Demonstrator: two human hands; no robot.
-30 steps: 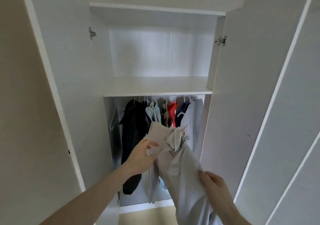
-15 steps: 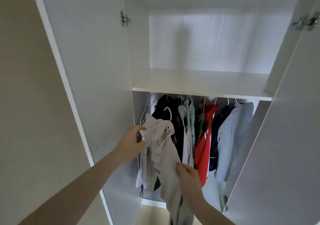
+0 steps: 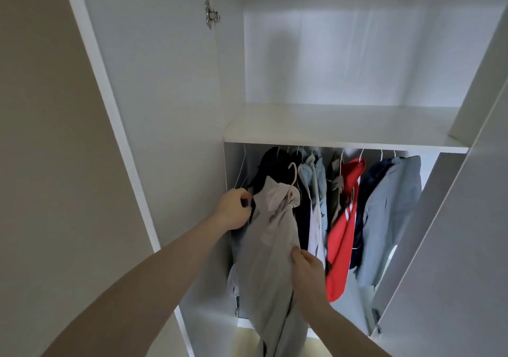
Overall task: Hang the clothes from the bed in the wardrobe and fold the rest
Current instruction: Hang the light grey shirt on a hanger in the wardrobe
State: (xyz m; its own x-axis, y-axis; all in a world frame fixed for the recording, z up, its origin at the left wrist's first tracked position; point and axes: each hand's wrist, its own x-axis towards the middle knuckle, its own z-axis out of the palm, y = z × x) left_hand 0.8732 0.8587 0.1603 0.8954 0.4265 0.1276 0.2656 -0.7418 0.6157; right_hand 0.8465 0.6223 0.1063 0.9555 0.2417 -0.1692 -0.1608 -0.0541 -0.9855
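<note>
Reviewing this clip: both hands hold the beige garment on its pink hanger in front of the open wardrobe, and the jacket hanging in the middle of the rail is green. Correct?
Not quite. The head view shows the jacket in the middle of the rail is red, not green. The rest stands: the left hand and right hand hold the beige garment on its pink hanger in front of the open wardrobe.

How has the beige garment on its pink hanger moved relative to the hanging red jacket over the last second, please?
Yes: the beige garment has moved left, from in front of the red jacket to the dark clothes.

Both arms raised, left hand [image 3: 233, 210] and right hand [image 3: 306, 267] seemingly gripping.
</note>
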